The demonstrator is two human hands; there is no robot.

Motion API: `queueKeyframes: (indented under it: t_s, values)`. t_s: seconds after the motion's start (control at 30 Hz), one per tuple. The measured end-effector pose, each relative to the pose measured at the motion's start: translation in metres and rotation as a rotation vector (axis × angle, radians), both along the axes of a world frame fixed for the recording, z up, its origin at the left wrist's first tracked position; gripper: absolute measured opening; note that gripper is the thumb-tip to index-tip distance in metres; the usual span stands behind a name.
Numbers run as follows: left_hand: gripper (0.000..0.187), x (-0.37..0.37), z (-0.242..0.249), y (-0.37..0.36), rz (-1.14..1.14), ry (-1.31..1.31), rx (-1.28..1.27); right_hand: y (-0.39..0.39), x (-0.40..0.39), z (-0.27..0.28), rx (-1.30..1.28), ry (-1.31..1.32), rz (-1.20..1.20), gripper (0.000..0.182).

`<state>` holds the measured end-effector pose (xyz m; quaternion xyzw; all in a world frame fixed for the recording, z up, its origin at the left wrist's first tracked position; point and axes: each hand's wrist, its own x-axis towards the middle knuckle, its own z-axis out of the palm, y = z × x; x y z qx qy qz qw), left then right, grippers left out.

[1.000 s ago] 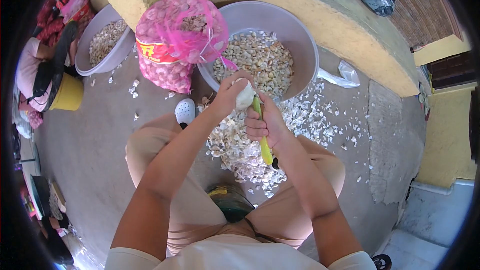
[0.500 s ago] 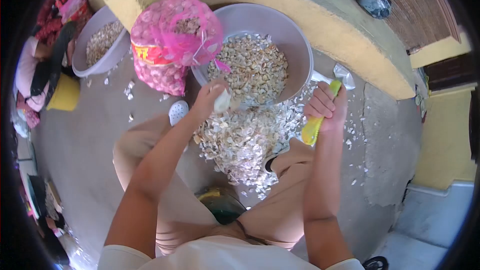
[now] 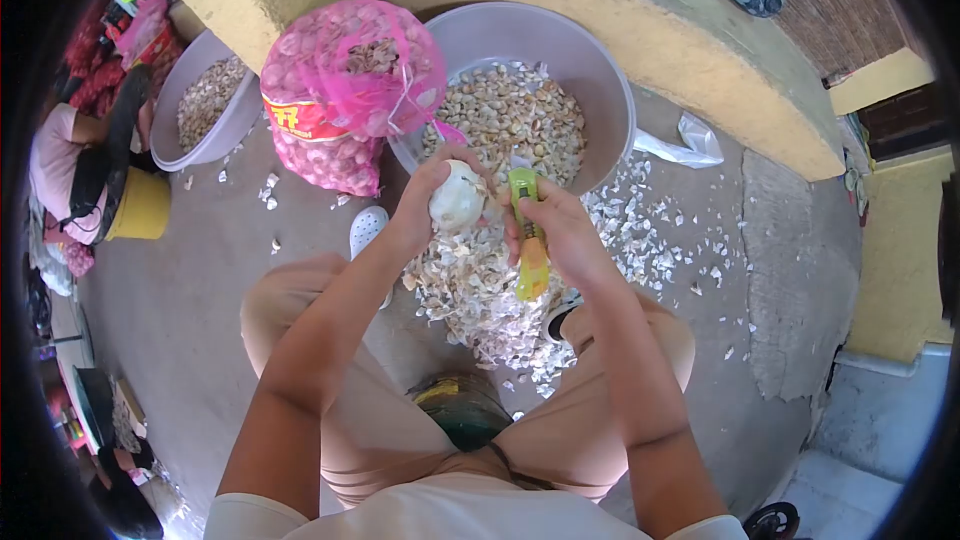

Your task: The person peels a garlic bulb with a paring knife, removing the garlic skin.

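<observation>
A whitish garlic bulb (image 3: 458, 197) sits in my left hand (image 3: 425, 202), with fingers curled round it. Close beside it on the right, my right hand (image 3: 560, 225) grips a yellow-green utility knife (image 3: 527, 230), its top end pointing up and away from me. Both hands are over a heap of papery garlic skins (image 3: 480, 300) on the floor. Just beyond them stands a large pale purple basin (image 3: 610, 60) holding many garlic cloves (image 3: 510, 115). A pink mesh sack of garlic bulbs (image 3: 340, 80) leans at the basin's left.
Another basin of cloves (image 3: 215, 105) stands at the far left, near a seated person (image 3: 75, 155) and a yellow bucket (image 3: 138, 205). A low yellow wall (image 3: 640, 30) curves behind the big basin. A white plastic piece (image 3: 690, 145) lies to its right.
My right hand has swung left with the utility knife, from out at the right to beside the garlic bulb. The left hand has moved slightly right, and the bulb shows more fully.
</observation>
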<state>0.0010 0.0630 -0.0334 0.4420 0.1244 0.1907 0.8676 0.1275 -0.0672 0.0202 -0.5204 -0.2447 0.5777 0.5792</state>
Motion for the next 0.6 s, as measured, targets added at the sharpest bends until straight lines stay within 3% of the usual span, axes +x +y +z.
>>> queueKeyframes:
  t_s: [0.13,0.23,0.33,0.43,0.53,0.6]
  values:
    - [0.043,-0.003,0.008,0.002,0.041,-0.040,0.043,0.003,-0.005,0.007,0.048,-0.036,0.049,0.021]
    - [0.044,0.001,0.006,0.004,0.068,-0.040,0.042,0.003,-0.014,0.006,0.034,-0.267,-0.120,0.023]
    - [0.046,0.005,0.006,-0.002,0.083,-0.055,0.075,0.010,-0.016,-0.010,0.181,-0.642,-0.239,0.025]
    - [0.033,0.006,0.008,-0.001,0.004,-0.060,0.066,0.009,-0.013,-0.010,0.079,-0.688,-0.181,0.024]
    - [0.029,0.005,0.010,0.001,-0.083,0.019,0.057,0.010,-0.004,-0.014,0.183,-0.999,-0.203,0.021]
    - [0.037,0.007,0.009,0.000,-0.023,0.066,0.189,0.016,-0.002,-0.021,0.311,-1.128,-0.269,0.017]
